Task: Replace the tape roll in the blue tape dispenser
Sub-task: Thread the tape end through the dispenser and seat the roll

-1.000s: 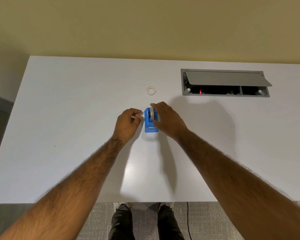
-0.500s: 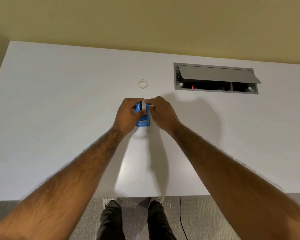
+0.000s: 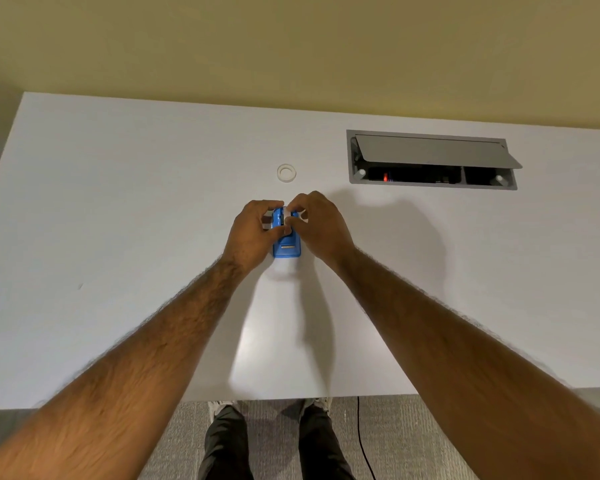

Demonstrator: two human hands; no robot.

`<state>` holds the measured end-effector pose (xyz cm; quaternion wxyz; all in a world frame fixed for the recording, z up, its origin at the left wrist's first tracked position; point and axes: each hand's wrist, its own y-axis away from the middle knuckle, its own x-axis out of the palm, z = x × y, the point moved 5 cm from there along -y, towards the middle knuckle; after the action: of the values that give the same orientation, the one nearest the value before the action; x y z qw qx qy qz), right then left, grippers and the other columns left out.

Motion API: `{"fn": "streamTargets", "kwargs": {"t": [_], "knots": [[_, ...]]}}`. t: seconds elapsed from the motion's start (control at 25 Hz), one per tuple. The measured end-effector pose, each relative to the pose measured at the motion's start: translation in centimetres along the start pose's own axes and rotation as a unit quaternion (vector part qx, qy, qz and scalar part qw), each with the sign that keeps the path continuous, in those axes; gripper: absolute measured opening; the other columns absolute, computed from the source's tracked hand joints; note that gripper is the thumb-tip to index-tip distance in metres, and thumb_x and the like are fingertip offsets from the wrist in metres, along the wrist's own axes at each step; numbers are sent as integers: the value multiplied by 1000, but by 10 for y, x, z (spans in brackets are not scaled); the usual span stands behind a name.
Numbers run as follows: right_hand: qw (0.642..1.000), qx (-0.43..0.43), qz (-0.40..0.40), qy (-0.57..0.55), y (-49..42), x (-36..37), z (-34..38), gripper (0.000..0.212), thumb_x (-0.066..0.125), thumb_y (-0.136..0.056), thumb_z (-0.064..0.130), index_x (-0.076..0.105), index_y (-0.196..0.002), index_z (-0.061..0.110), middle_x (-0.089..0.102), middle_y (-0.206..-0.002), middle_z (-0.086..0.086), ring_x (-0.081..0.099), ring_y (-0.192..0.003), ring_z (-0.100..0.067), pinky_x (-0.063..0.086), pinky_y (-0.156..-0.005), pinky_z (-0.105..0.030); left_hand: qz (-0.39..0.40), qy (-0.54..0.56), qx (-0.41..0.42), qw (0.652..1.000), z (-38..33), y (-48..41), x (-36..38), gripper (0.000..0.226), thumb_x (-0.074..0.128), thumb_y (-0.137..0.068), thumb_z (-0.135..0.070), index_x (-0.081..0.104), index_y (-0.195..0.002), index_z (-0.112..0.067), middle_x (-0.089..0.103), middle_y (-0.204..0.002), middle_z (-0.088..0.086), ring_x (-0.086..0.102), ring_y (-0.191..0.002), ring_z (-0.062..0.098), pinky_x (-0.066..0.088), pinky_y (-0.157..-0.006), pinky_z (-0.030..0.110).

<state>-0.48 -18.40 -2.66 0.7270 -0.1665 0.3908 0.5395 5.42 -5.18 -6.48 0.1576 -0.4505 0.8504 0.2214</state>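
Gripping the blue plastic tape dispenser (image 3: pixel 287 248) from its left side, the left hand (image 3: pixel 253 232) has its fingers curled over the far end of the body and its thumb on the near side. The dispenser stands on the white rectangular table (image 3: pixel 118 237), near the middle, with its cutter end toward the person. The right hand (image 3: pixel 321 230) closes in from the other side, thumb and fingertips pinching the white tape roll (image 3: pixel 286 216) seated at the far end of the dispenser. How deep the roll sits cannot be told; the fingers hide it. A thin white ring (image 3: pixel 286 173) lies flat on the table beyond the hands, apart from them. To the right, a grey recessed cable box (image 3: pixel 430 157) has its flap raised, with a small red light (image 3: pixel 385 177) inside.
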Motion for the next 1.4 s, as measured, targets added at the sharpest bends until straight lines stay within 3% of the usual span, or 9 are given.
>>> {"fn": "streamTargets", "kwargs": {"t": [0.2, 0.4, 0.52, 0.68, 0.84, 1.24, 1.4], "knots": [[999, -14, -7, 41, -9, -2, 6, 10, 59, -89, 22, 63, -90, 12, 61, -95, -5, 60, -81, -17, 48, -71, -24, 3, -18, 21, 1000, 0, -1, 0, 38, 76, -86, -26, 65, -122, -20, 61, -119, -4, 62, -103, 15, 53, -92, 29], [999, -16, -5, 49, -23, 0, 6, 17, 55, -91, 19, 68, -89, 9, 66, -91, -7, 61, -80, -18, 47, -70, -24, 3, -23, 34, 999, -7, 0, -1, 33, 75, -86, -18, 64, -117, -20, 59, -112, -5, 58, -98, 15, 47, -88, 25], [999, -11, -10, 40, -27, 0, 5, 20, 54, -92, 16, 69, -84, 6, 69, -87, -10, 63, -77, -18, 55, -73, -28, 14, -19, 33, 999, -6, 1, 0, 37, 76, -83, -14, 62, -115, -24, 58, -113, -6, 58, -98, 13, 46, -85, 22], [1000, 11, -10, 0, -24, 1, 1, 13, 58, -87, 16, 68, -82, 10, 68, -88, -6, 63, -77, -16, 53, -70, -25, 15, 2, 15, 1000, -2, -1, 0, 40, 78, -84, -26, 63, -122, -23, 58, -120, -6, 60, -102, 12, 49, -87, 21], [1000, 14, -7, -11, -17, 5, -2, 9, 58, -87, 18, 63, -83, 12, 65, -88, -6, 61, -78, -17, 51, -71, -27, 23, -33, 39, 998, -6, -5, 0, 30, 73, -88, -30, 67, -117, -23, 57, -114, -9, 59, -104, 17, 50, -93, 31], [1000, 5, -15, -13, -26, 4, 3, 14, 58, -89, 16, 64, -77, 12, 63, -79, 0, 58, -72, -13, 54, -73, -30, 18, -25, 39, 999, -10, -1, -1, 34, 77, -81, -18, 61, -109, -28, 56, -112, -8, 55, -99, 14, 42, -83, 20], [1000, 5, -19, -15, -24, 3, 2, 12, 58, -87, 17, 62, -76, 14, 64, -80, -1, 58, -73, -14, 53, -72, -29, 17, -13, 25, 999, -5, 0, 1, 45, 78, -83, -25, 60, -124, -21, 57, -122, -4, 58, -102, 14, 49, -89, 25]]}}
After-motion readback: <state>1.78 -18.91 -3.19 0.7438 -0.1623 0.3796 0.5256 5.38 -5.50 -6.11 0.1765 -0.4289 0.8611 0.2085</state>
